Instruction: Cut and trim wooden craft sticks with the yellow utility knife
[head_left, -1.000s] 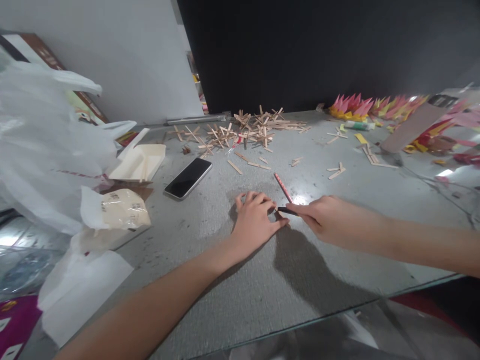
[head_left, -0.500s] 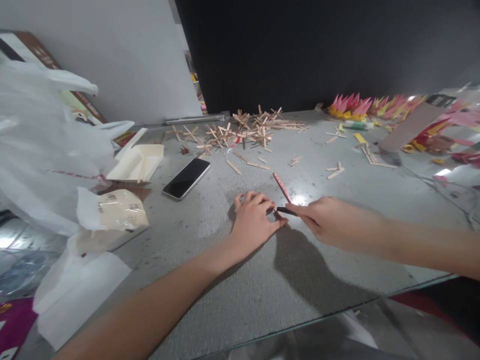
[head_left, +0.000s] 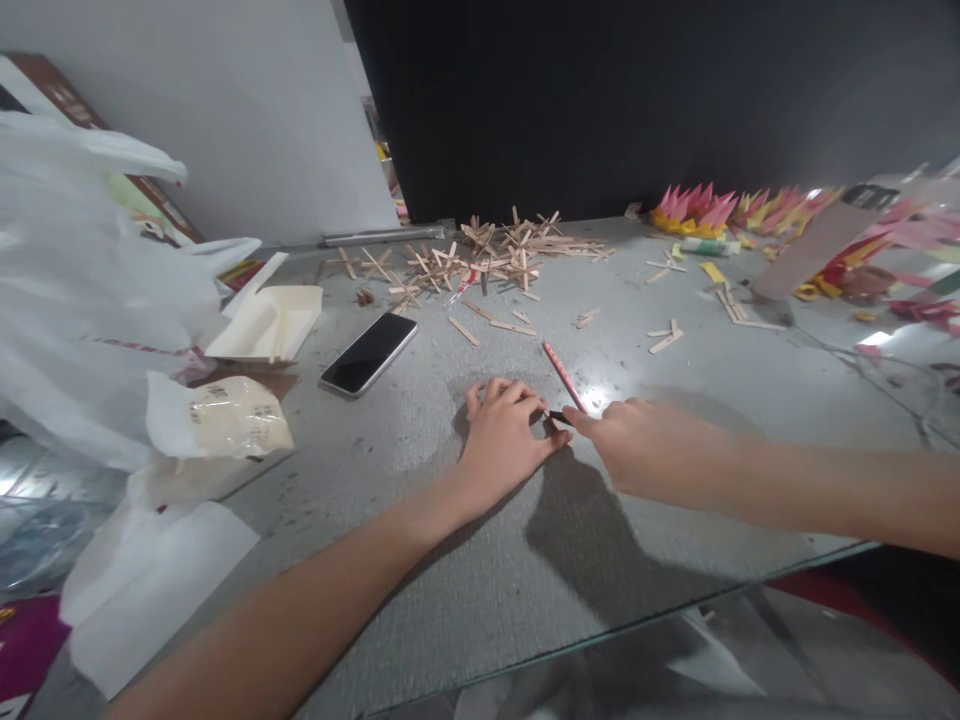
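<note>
My left hand [head_left: 501, 432] rests on the table, thumb and fingers pinching a small wooden stick [head_left: 552, 425] that is mostly covered. Gripped in my right hand [head_left: 637, 440] is a slim black tool [head_left: 559, 416]. Its tip meets the stick between my left thumb and forefinger; whether it is a knife or a pen I cannot tell. Just beyond my right fingers lies a red patterned pencil [head_left: 564, 375], pointing away from me. Loose flat wooden sticks [head_left: 491, 325] are scattered past my left hand.
A pile of wooden sticks [head_left: 487, 255] lies at the back. To the left are a phone [head_left: 369, 354], a cream tray [head_left: 292, 310], a wrapper [head_left: 240, 415] and a white plastic bag [head_left: 97, 290]. Pink paper flowers [head_left: 694, 210] and a cable [head_left: 862, 370] are at right. The glass edge [head_left: 622, 628] runs in front.
My right hand has shifted slightly left, closer to my left hand, and less of the black tool shows. My left hand keeps its hold. The whole view has shifted a little.
</note>
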